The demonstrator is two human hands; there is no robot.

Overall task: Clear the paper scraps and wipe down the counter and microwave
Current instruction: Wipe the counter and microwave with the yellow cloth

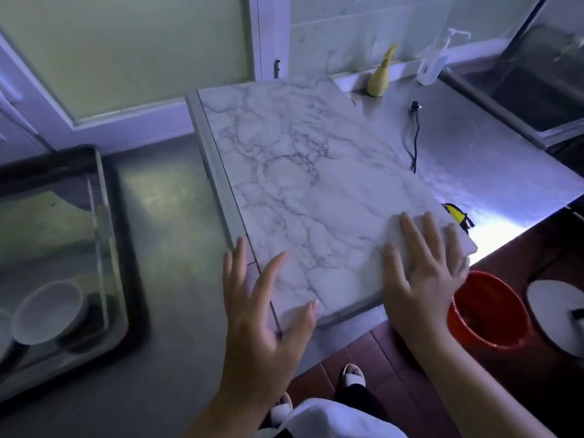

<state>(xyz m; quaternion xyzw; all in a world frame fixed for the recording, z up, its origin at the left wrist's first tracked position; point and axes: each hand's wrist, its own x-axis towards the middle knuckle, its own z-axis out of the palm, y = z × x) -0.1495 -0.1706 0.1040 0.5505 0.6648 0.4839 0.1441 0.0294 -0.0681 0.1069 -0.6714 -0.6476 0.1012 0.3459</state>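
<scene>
The right grip (423, 267) lies released, its fingers straight and spread, pressing flat on a white cloth (395, 227) at the near right corner of the marble-patterned desk (300, 172). The cloth is blurred, and most of it is hidden under the palm. The left grip (262, 314) is also released and grasps nothing. Its fingers are fanned out at the desk's near left corner, and the thumb tip touches the marble edge. Beyond the marble is bare steel surface (480, 143), where a black cable (415, 137) lies. A yellow object (380, 74) and a clear pump bottle (434, 58) stand by the back wall. A yellow-and-black item (456, 213) sits just beside the cloth. A red bucket (483, 314) stands on the floor below the right grip.
</scene>
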